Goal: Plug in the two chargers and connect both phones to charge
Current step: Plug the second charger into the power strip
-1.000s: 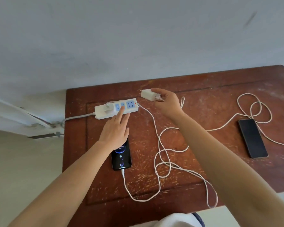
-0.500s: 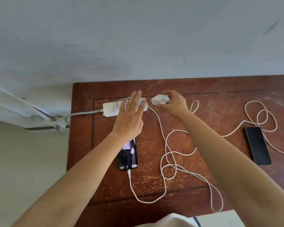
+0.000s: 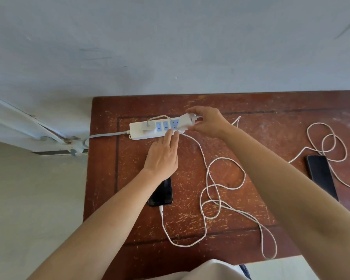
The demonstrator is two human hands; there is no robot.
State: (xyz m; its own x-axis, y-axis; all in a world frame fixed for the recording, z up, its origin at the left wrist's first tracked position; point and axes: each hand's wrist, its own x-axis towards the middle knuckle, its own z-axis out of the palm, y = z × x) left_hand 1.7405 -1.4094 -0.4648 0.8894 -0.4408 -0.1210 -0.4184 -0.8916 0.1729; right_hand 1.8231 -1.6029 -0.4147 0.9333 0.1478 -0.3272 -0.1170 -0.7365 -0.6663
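White second charger [image 3: 187, 122], pinched in the right hand's [image 3: 207, 123] fingers [image 3: 194, 113], sits over the power strip's [image 3: 150, 129] three-o'clock socket; left hand's [image 3: 162, 156] flat fingers brace it, so press straight down.

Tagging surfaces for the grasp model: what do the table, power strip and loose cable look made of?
Table: likely wood, dark red-brown varnish, worn; pale scratches and a routed border groove show.
Power strip: looks like smooth white moulded plastic, blue socket faces.
Cable: white, flexible, coils loosely; jacket possibly braided, too fine to tell.
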